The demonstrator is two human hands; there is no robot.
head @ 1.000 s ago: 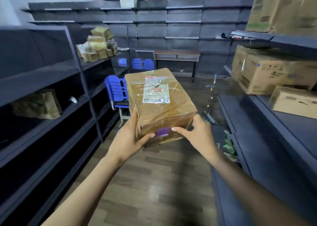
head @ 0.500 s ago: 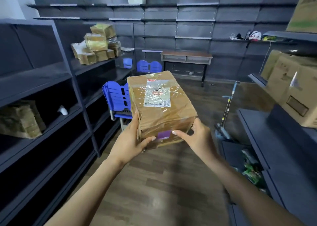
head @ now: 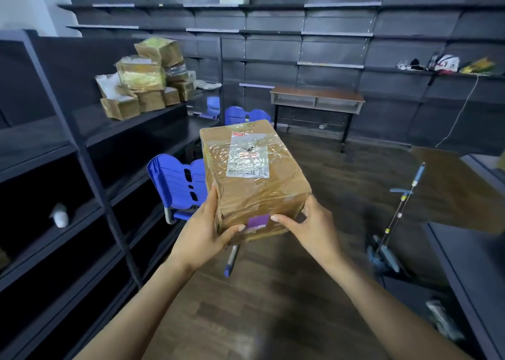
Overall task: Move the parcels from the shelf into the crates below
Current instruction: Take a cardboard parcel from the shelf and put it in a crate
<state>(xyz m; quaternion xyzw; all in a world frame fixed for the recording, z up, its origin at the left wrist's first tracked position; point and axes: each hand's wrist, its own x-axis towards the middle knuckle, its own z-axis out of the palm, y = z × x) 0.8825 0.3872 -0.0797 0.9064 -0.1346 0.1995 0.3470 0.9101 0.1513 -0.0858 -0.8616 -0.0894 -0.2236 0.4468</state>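
A brown taped cardboard parcel (head: 254, 179) with a white label on top and a purple sticker on its near face is held in mid-air in front of me. My left hand (head: 203, 232) grips its near left corner and my right hand (head: 311, 228) grips its near right corner. A pile of several tape-wrapped parcels (head: 144, 79) sits on the dark shelf (head: 131, 119) at the left. No crate is in view.
Blue plastic chairs (head: 177, 184) stand just behind the parcel at the left. A wooden desk (head: 317, 100) is against the back shelving. A mop (head: 393, 223) leans by the right shelf (head: 470, 264). Wood floor (head: 246, 305) lies below my arms.
My view has turned left: the cardboard boxes on the right shelf have left the frame and the parcel pile on the left shelf is nearer the middle. Both hands keep the same hold.
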